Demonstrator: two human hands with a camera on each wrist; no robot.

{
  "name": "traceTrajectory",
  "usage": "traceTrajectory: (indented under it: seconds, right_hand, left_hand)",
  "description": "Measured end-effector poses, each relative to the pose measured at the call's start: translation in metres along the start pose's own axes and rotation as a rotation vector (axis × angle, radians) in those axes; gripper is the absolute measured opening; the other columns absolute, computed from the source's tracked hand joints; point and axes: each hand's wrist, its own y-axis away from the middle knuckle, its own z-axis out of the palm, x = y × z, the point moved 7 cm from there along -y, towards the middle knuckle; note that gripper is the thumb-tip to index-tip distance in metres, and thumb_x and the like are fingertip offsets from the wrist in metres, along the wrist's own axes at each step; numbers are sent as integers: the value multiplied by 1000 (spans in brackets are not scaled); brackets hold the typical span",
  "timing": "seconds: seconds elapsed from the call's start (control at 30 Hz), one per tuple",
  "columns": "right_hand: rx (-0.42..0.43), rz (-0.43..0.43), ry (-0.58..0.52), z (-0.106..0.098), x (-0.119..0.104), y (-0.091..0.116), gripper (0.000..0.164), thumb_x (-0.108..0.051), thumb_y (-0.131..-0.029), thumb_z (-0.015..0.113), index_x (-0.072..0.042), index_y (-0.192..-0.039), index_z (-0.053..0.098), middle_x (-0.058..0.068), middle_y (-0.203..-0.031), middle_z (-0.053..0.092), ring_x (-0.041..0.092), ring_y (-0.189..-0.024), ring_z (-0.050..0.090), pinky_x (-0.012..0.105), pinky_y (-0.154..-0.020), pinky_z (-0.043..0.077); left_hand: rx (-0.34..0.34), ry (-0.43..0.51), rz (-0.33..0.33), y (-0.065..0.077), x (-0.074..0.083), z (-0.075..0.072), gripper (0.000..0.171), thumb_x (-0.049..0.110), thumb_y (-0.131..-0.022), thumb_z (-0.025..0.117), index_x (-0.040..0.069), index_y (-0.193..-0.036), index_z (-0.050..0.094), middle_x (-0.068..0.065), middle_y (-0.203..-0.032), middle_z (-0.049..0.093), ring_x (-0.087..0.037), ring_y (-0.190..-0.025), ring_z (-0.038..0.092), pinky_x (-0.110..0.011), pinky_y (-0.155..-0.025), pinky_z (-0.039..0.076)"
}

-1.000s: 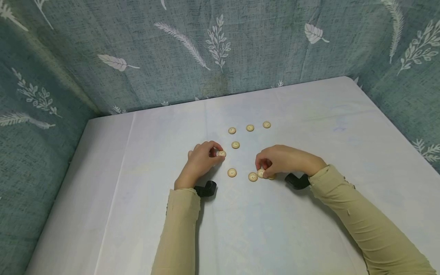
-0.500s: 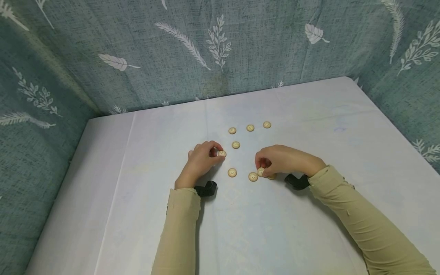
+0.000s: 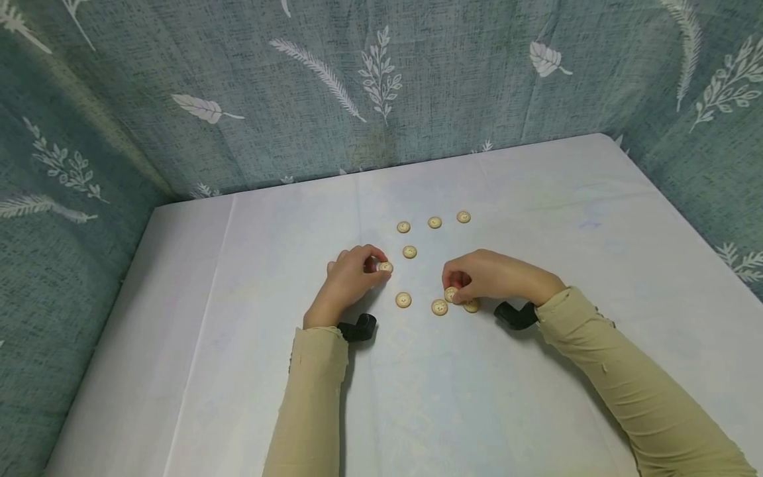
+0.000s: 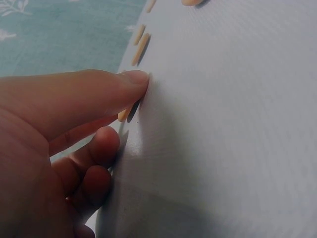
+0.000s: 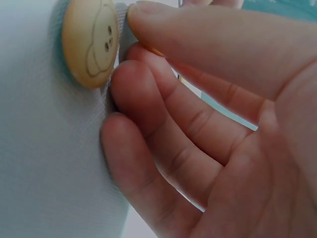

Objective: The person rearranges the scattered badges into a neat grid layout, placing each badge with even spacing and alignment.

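My left hand [image 3: 348, 275] pinches a round wooden button [image 3: 385, 267] between thumb and fingers, left of the other buttons. Only a thin edge of that button shows below the thumb in the left wrist view. My right hand [image 3: 491, 275] holds a second button [image 3: 451, 294] by thumb and fingertips, low over the cloth. Just below it lie two more buttons, one at its left [image 3: 439, 307] and one partly under the hand [image 3: 471, 305]. In the right wrist view this near button [image 5: 91, 44] shows a drawn animal face and small holes.
A lone button [image 3: 403, 300] lies between the hands, and another button [image 3: 409, 252] sits farther back. Behind these, a row of buttons [image 3: 435, 222] runs across the white tablecloth [image 3: 250, 371]. A patterned green curtain [image 3: 274, 119] borders the table's far side.
My right hand has shifted slightly away from me with its button, uncovering more of the button beneath it. The left hand stays in place.
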Motion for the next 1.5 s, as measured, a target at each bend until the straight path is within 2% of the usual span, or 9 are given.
traceTrajectory:
  seconds: [0.37,0.6,1.5]
  right_hand:
    - [21,-12,8,0,2,0,7,-20,-84,62,-22,-90,61,-9,-72,56,9,-69,51,30,-67,40]
    - [22,18,-28,-1,5,-1,8,-18,-87,57,-21,-93,61,-7,-70,58,10,-67,53,31,-68,40]
    - [103,40,-19,-10,12,-5,8,-21,-85,61,-19,-91,64,-7,-74,58,11,-67,51,31,-67,39]
  left_hand:
    - [-1,-13,-3,0,-1,1,20,32,-80,66,23,-95,58,2,-77,50,-18,-77,41,-39,-73,22]
    - [3,-14,1,1,0,-1,20,32,-80,66,22,-96,58,2,-77,50,-18,-77,40,-40,-73,22]
    - [-4,-6,-7,1,1,0,21,32,-80,65,22,-97,58,1,-78,50,-19,-78,40,-40,-74,22]
